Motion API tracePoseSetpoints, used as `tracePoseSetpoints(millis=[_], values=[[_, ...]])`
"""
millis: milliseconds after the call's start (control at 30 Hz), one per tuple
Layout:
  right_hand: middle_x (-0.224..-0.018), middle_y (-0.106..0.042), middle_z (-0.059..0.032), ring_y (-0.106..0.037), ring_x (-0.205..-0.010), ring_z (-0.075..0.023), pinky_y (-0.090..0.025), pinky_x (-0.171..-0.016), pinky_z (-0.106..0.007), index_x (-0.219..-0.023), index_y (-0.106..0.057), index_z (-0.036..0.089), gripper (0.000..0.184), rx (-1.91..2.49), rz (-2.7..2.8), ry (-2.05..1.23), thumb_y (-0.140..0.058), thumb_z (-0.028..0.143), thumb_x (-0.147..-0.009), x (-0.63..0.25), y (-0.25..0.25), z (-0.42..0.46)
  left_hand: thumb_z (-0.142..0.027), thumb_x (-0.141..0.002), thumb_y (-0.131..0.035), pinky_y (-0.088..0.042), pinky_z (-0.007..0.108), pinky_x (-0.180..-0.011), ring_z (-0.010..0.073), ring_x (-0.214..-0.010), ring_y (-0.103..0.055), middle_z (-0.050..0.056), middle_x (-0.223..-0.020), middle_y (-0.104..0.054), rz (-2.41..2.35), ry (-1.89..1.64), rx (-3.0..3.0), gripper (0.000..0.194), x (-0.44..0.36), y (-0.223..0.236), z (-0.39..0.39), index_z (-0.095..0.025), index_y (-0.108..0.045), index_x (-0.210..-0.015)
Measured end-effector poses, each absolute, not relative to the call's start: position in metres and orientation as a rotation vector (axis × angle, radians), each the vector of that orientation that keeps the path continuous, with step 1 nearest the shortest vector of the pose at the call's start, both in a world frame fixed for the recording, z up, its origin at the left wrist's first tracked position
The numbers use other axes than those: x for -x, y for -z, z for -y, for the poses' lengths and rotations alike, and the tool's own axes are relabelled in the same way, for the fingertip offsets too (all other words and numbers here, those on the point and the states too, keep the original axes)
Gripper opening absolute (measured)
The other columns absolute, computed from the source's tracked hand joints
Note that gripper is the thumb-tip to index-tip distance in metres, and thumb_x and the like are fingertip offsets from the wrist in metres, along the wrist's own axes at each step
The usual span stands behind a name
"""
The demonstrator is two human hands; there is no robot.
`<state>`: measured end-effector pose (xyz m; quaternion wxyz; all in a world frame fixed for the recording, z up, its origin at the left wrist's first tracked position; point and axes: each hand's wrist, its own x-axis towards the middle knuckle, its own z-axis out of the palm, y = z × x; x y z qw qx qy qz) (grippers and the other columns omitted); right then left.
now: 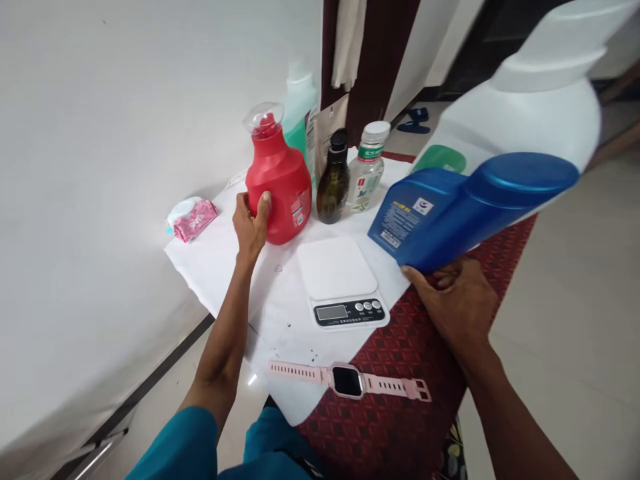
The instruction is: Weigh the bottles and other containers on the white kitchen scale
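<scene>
My left hand (253, 223) grips the lower left side of a red laundry detergent bottle (280, 180) with a clear cap, the thumb in front. Low on the right, my right hand (457, 293) has its thumb and curled fingers at the base of a blue bottle (440, 213); part of the grip is hidden. Between the hands lies a white digital kitchen scale (337, 270) with a blank display and nothing on its plate. Nearer to me a pink-strapped smartwatch (347, 381) lies stretched out, its screen dark.
Behind stand a dark pump bottle (333, 187), a clear white-capped bottle (367, 170), a green-liquid bottle (299, 110) and a beige pouch (330, 127). A large white jug (520, 120) rises behind the blue bottle. A pink wipes pack (195, 219) lies by the wall.
</scene>
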<state>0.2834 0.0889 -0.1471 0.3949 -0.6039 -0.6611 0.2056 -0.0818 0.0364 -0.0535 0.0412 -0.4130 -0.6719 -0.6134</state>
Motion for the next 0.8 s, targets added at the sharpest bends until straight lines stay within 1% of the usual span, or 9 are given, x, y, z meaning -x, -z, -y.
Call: tracePoseSetpoints(millis=[67, 133, 233, 300, 400, 467, 567, 667, 800], values=[[-0.073, -0.054, -0.0016, -0.058, -0.070, -0.0261, -0.051, -0.077, -0.049, -0.083, -0.039, 0.032, 0.055, 1.558, 1.661, -0.544, -0.081, 0.066, -0.072, -0.283, 0.145, -0.089, -0.068, -0.100, -0.062, -0.053, 0.042, -0.100, 0.0271, -0.109, -0.066, 0.015, -0.118, -0.070, 2.075, 1.572, 1.142, 0.055, 0.114, 0.043, -0.015, -0.018, -0.063, -0.123], [-0.073, -0.054, -0.0010, -0.058, -0.069, -0.0258, -0.051, -0.076, -0.049, -0.082, -0.040, 0.032, 0.055, 1.563, 1.641, -0.560, -0.082, 0.065, -0.071, -0.282, 0.143, -0.088, -0.063, -0.100, -0.066, -0.044, 0.051, -0.118, 0.0353, -0.136, -0.058, 0.023, -0.144, -0.063, 2.154, 1.255, 0.867, 0.066, 0.156, 0.032, 0.008, -0.014, -0.057, -0.143], [-0.073, -0.053, -0.0014, -0.058, -0.071, -0.0268, -0.050, -0.078, -0.050, -0.082, -0.041, 0.033, 0.055, 1.522, 1.628, -0.555, -0.081, 0.067, -0.069, -0.281, 0.142, -0.087, -0.061, -0.088, -0.081, -0.033, 0.063, -0.127, 0.0462, -0.153, -0.043, 0.030, -0.165, -0.047, 2.444, 0.836, 0.651, 0.093, 0.216, 0.025, 0.034, -0.013, -0.045, -0.159], [-0.074, -0.054, -0.0020, -0.058, -0.070, -0.0273, -0.050, -0.078, -0.050, -0.082, -0.041, 0.033, 0.055, 1.493, 1.622, -0.552, -0.079, 0.070, -0.071, -0.282, 0.145, -0.088, -0.055, -0.082, -0.087, -0.031, 0.065, -0.128, 0.0485, -0.155, -0.041, 0.031, -0.167, -0.045, 2.665, 0.638, 0.699, 0.101, 0.242, 0.027, 0.043, -0.012, -0.042, -0.161], [-0.075, -0.055, -0.0024, -0.057, -0.069, -0.0273, -0.050, -0.076, -0.050, -0.083, -0.040, 0.033, 0.056, 1.458, 1.620, -0.541, -0.076, 0.076, -0.076, -0.282, 0.152, -0.090, -0.045, -0.079, -0.090, -0.038, 0.063, -0.125, 0.0480, -0.154, -0.044, 0.032, -0.164, -0.047, 2.789, 0.481, 0.786, 0.103, 0.257, 0.034, 0.046, -0.011, -0.040, -0.162], [-0.075, -0.057, -0.0026, -0.057, -0.069, -0.0273, -0.050, -0.075, -0.049, -0.083, -0.040, 0.033, 0.058, 1.441, 1.622, -0.517, -0.074, 0.079, -0.078, -0.282, 0.158, -0.093, -0.044, -0.078, -0.090, -0.040, 0.063, -0.124, 0.0476, -0.153, -0.047, 0.033, -0.163, -0.048, 2.786, 0.441, 0.792, 0.099, 0.258, 0.034, 0.046, -0.009, -0.043, -0.158], [-0.077, -0.060, -0.0040, -0.057, -0.071, -0.0268, -0.051, -0.076, -0.048, -0.084, -0.040, 0.032, 0.060, 1.434, 1.611, -0.485, -0.073, 0.082, -0.079, -0.281, 0.166, -0.096, -0.048, -0.076, -0.091, -0.038, 0.066, -0.126, 0.0487, -0.152, -0.049, 0.035, -0.157, -0.052, 2.854, 0.414, 0.771, 0.087, 0.256, 0.026, 0.049, -0.008, -0.053, -0.143], [-0.080, -0.063, -0.0049, -0.058, -0.072, -0.0257, -0.053, -0.080, -0.048, -0.087, -0.042, 0.031, 0.058, 1.428, 1.607, -0.491, -0.074, 0.078, -0.079, -0.281, 0.167, -0.097, -0.054, -0.076, -0.090, -0.038, 0.069, -0.126, 0.0495, -0.148, -0.053, 0.032, -0.153, -0.057, 2.956, 0.489, 0.784, 0.082, 0.245, 0.017, 0.061, -0.009, -0.056, -0.135], [-0.086, -0.066, -0.0053, -0.060, -0.077, -0.0252, -0.057, -0.085, -0.048, -0.087, -0.042, 0.030, 0.051, 1.392, 1.624, -0.509, -0.080, 0.063, -0.081, -0.280, 0.165, -0.094, -0.056, -0.076, -0.091, -0.045, 0.064, -0.124, 0.0488, -0.152, -0.051, 0.032, -0.162, -0.049, 3.006, 0.648, 0.782, 0.099, 0.217, 0.019, 0.083, -0.004, -0.048, -0.148]])
